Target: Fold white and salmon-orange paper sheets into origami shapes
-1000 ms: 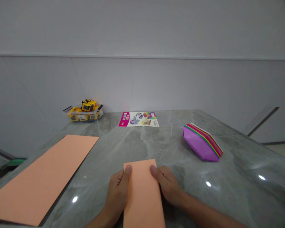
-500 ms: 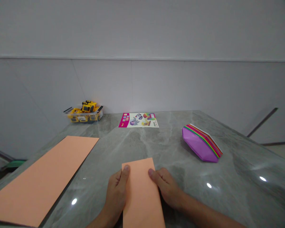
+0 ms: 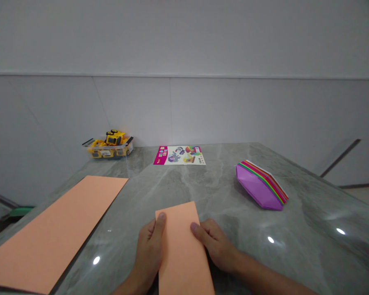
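Observation:
A narrow rectangle of orange paper is held up at the front of the table, its lower end cut off by the frame. My left hand grips its left edge, thumb on the face and fingers behind. On the opposite edge, my right hand pinches the paper the same way, thumb on top. The fingers behind the sheet are partly hidden. To the left lies a larger orange sheet, flat on the table and apart from both hands.
The grey marbled table runs back to a white wall. At the back left stands a clear plastic box of yellow toy vehicles. A printed sheet lies at the back middle. On the right sits a purple folded-paper piece with rainbow-coloured edges.
The held orange paper has shifted slightly left and up at its top edge, tilting a little more. Both hands keep their grip. Everything else stays in place.

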A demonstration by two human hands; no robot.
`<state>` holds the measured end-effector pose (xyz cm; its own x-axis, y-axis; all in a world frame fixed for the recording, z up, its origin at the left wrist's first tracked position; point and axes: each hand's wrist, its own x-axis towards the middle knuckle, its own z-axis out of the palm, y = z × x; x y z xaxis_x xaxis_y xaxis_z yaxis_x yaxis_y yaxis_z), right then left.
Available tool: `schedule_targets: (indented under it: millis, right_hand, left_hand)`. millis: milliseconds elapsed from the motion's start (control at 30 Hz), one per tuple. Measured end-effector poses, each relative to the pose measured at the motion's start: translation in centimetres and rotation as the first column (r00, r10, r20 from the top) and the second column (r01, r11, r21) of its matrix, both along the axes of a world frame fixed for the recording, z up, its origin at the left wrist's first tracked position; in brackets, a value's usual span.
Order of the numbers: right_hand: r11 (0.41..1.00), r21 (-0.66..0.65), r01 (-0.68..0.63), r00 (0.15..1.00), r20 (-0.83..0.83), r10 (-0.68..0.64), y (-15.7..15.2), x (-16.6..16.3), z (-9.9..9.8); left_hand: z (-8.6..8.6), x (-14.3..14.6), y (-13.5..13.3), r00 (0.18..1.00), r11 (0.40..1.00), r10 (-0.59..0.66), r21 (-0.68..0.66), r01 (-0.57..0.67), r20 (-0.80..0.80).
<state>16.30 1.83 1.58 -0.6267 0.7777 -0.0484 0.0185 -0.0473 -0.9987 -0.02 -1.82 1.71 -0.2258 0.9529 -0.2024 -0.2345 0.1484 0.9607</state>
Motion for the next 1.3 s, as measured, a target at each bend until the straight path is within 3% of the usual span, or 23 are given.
schedule_targets:
  millis: [200,433,533,833,1067,1300]
  right_hand:
    - [0.999,0.027,0.034,0.997,0.063,-0.036,-0.01,0.32,-0.37]
    - [0.996,-0.089,-0.023,0.999,-0.026,0.020,-0.11,0.22,-0.07]
    - [0.997,-0.066,-0.044,0.999,0.014,0.045,-0.17,0.16,-0.21]
    - [0.999,0.007,-0.043,0.997,0.072,0.043,-0.12,0.30,-0.45]
    - [0.998,-0.032,-0.058,0.995,0.083,0.060,-0.07,0.13,-0.66]
    - [0.996,0.042,-0.075,0.993,0.095,0.071,0.12,0.39,-0.70]
  left_hand:
    - [-0.15,0.13,-0.03,1.000,1.000,-0.004,-0.022,0.004,0.024]
    - [0.48,0.29,-0.20,0.999,0.999,0.045,-0.022,-0.045,0.003]
    - [0.61,0.11,-0.09,0.996,0.996,0.090,-0.023,-0.090,-0.021]
    - [-0.03,0.16,-0.11,0.997,0.997,0.072,-0.023,-0.072,0.006]
    - [0.01,-0.08,0.01,0.995,0.995,0.089,-0.039,-0.088,0.045]
    - [-0.21,0.03,0.01,0.994,0.996,0.092,-0.028,-0.090,0.052]
